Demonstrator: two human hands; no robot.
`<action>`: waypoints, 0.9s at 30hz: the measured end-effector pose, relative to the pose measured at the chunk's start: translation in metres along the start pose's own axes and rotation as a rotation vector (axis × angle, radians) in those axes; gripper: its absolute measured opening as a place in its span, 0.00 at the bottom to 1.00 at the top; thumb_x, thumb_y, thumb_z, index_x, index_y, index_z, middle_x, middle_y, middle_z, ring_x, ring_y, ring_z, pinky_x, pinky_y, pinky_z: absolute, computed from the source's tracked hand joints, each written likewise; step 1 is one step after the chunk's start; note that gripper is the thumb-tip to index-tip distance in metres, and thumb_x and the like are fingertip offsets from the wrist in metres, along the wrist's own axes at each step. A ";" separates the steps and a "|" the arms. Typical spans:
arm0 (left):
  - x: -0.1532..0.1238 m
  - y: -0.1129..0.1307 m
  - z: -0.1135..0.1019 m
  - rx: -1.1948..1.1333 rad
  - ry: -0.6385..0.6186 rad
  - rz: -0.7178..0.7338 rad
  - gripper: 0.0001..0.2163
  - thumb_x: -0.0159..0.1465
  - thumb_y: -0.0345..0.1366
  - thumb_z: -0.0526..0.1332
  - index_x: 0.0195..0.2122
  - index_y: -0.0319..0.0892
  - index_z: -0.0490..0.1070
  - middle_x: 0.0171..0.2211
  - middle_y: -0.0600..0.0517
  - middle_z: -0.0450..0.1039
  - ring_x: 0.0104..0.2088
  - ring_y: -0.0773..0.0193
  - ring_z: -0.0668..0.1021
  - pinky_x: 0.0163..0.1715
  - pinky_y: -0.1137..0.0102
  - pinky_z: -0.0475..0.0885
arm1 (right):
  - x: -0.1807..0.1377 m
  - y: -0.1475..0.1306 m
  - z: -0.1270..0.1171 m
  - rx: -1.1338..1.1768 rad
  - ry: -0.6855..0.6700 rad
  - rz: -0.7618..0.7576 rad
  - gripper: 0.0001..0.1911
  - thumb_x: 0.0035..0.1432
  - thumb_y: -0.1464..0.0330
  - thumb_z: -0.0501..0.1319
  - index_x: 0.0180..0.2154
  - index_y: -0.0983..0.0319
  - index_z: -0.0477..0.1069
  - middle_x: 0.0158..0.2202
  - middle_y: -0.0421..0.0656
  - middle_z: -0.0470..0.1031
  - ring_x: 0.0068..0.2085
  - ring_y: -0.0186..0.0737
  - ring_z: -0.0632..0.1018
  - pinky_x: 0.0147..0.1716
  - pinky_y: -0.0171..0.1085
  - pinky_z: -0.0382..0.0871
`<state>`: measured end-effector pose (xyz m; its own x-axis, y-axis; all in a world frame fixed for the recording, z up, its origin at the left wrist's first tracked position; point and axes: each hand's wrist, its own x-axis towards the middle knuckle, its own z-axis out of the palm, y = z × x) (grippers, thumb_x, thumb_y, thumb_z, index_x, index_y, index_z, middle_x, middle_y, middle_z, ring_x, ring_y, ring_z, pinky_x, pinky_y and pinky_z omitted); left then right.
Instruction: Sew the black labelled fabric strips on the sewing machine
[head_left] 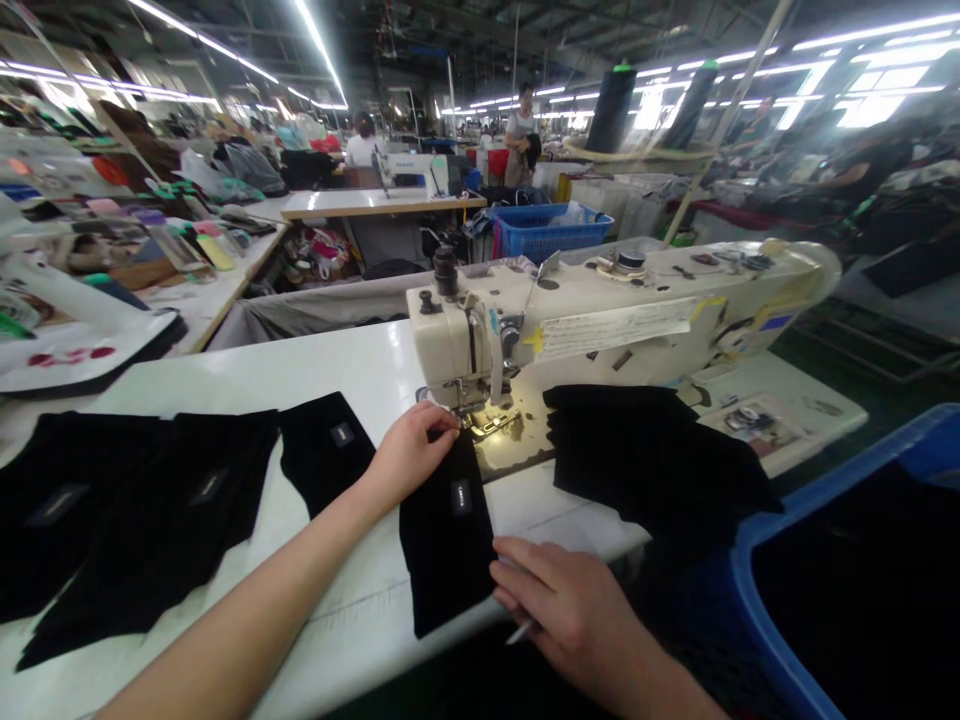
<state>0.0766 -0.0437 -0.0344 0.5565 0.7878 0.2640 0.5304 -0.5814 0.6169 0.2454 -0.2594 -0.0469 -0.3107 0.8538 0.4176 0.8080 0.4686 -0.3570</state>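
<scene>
Both hands on a black fabric piece (446, 530) at the sewing machine (600, 320).
The piece lies on the white table (360, 370) at 6 o'clock of the presser foot (491, 420). The left hand (411, 452), fingers curled, pinches its 12 o'clock end. The right hand (570, 605) rests at its 4 o'clock edge; a thin white tip (517, 632) pokes out beneath, gripped or not I cannot tell.

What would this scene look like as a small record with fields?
Place: sewing machine on a white table
Left hand: on the top edge of the black labelled piece, beside the presser foot
Right hand: resting at that piece's lower edge
Left of it: more black labelled pieces, laid flat
Right of it: black fabric pile; blue bin
</scene>
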 end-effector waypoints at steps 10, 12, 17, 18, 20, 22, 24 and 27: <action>0.002 0.002 -0.001 0.022 0.011 -0.045 0.04 0.59 0.31 0.60 0.31 0.44 0.75 0.33 0.51 0.75 0.36 0.58 0.78 0.42 0.63 0.76 | 0.001 0.003 0.002 -0.006 0.004 0.008 0.12 0.72 0.70 0.51 0.47 0.61 0.73 0.51 0.46 0.80 0.37 0.43 0.82 0.29 0.39 0.73; 0.002 0.002 -0.001 0.025 0.013 -0.050 0.04 0.59 0.32 0.60 0.31 0.44 0.75 0.33 0.51 0.75 0.36 0.58 0.78 0.42 0.63 0.76 | 0.001 0.003 0.002 -0.006 0.008 0.008 0.12 0.72 0.70 0.51 0.47 0.62 0.73 0.51 0.46 0.80 0.37 0.43 0.82 0.29 0.38 0.72; 0.002 -0.001 0.001 0.023 0.019 -0.048 0.04 0.59 0.33 0.60 0.31 0.44 0.75 0.34 0.50 0.76 0.36 0.57 0.78 0.42 0.62 0.76 | 0.002 0.003 0.000 -0.009 -0.012 0.013 0.13 0.72 0.70 0.51 0.47 0.61 0.74 0.51 0.46 0.80 0.38 0.41 0.82 0.32 0.38 0.73; 0.002 -0.001 0.001 0.021 0.021 -0.045 0.04 0.59 0.33 0.60 0.31 0.44 0.74 0.34 0.50 0.76 0.36 0.57 0.78 0.42 0.62 0.76 | 0.002 0.002 0.000 -0.013 -0.015 0.017 0.13 0.72 0.70 0.51 0.47 0.61 0.74 0.51 0.46 0.80 0.38 0.41 0.82 0.32 0.37 0.73; 0.002 -0.001 0.002 0.021 0.026 -0.040 0.04 0.59 0.33 0.59 0.31 0.44 0.74 0.34 0.50 0.76 0.36 0.57 0.78 0.42 0.62 0.76 | 0.002 0.002 -0.002 -0.019 -0.023 0.019 0.14 0.72 0.70 0.50 0.47 0.61 0.75 0.51 0.46 0.80 0.37 0.41 0.81 0.30 0.37 0.73; 0.001 -0.001 0.002 0.024 0.027 -0.037 0.04 0.59 0.33 0.60 0.31 0.44 0.74 0.34 0.51 0.76 0.36 0.57 0.78 0.42 0.62 0.76 | 0.003 0.001 -0.002 -0.020 -0.028 0.016 0.14 0.72 0.71 0.50 0.46 0.62 0.75 0.50 0.47 0.80 0.37 0.40 0.81 0.29 0.37 0.72; 0.002 -0.001 0.002 0.031 0.024 -0.034 0.04 0.59 0.33 0.60 0.31 0.45 0.75 0.34 0.51 0.77 0.37 0.57 0.78 0.42 0.62 0.76 | 0.003 0.001 -0.002 -0.021 -0.027 0.013 0.14 0.72 0.71 0.51 0.46 0.62 0.75 0.50 0.47 0.80 0.37 0.40 0.81 0.29 0.37 0.72; 0.003 -0.002 0.001 0.050 0.015 -0.030 0.04 0.60 0.33 0.60 0.31 0.45 0.75 0.34 0.50 0.77 0.37 0.56 0.79 0.43 0.61 0.76 | 0.003 0.001 -0.001 -0.023 -0.033 0.016 0.14 0.72 0.70 0.51 0.48 0.63 0.74 0.51 0.47 0.80 0.37 0.42 0.81 0.29 0.38 0.72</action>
<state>0.0779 -0.0403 -0.0356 0.5302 0.8077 0.2577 0.5782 -0.5668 0.5869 0.2459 -0.2565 -0.0448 -0.3140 0.8683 0.3840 0.8241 0.4501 -0.3439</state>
